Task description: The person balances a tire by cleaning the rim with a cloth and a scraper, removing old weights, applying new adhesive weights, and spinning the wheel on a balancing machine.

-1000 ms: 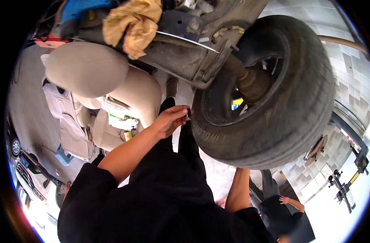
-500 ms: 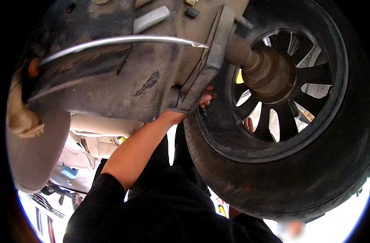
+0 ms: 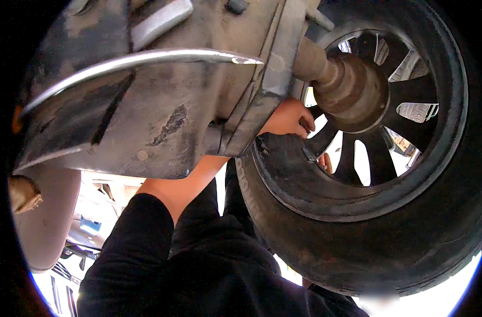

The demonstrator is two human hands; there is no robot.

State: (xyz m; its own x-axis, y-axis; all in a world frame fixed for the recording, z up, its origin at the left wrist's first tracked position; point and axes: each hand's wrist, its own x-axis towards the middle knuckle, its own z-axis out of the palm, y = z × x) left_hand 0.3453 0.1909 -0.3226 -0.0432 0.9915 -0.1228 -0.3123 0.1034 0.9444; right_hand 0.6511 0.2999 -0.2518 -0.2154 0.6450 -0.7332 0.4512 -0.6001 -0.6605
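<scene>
Strong glare whitened much of the background, where we made out a blue object (image 3: pixel 90 225), too small to name, and a rounded beige seat part (image 3: pixel 50 216) at the left. A ragged tan thing (image 3: pixel 24 194) overlapped that seat part, close to the dark rim of the view. Across the upper left we saw a dark, scuffed panel (image 3: pixel 185 105), with a shiny metal rod (image 3: pixel 140 59), bowed in the wide view, running over it and a grey bar-shaped piece (image 3: pixel 162 24) above the rod.

The wheel (image 3: pixel 341 193) filled most of the right half, its hollow inner side toward us and its black tyre (image 3: pixel 367 248) curving below. A brown rounded hub piece (image 3: pixel 360 98) stood in front of its dark spokes (image 3: pixel 381 161).

Our left forearm (image 3: pixel 185 182) passed behind the panel's lower corner, and our left hand (image 3: pixel 291 119) emerged inside the wheel, below the hub piece. Its fingers were curled inward near the spokes; we could not tell whether they gripped anything. Through a lower opening between spokes we saw a few fingers of our right hand (image 3: pixel 325 162), slightly bent, the rest hidden; their grip we could not tell either. A small dark block (image 3: pixel 309 154) sat on the wheel's inner wall, near those fingers.
</scene>
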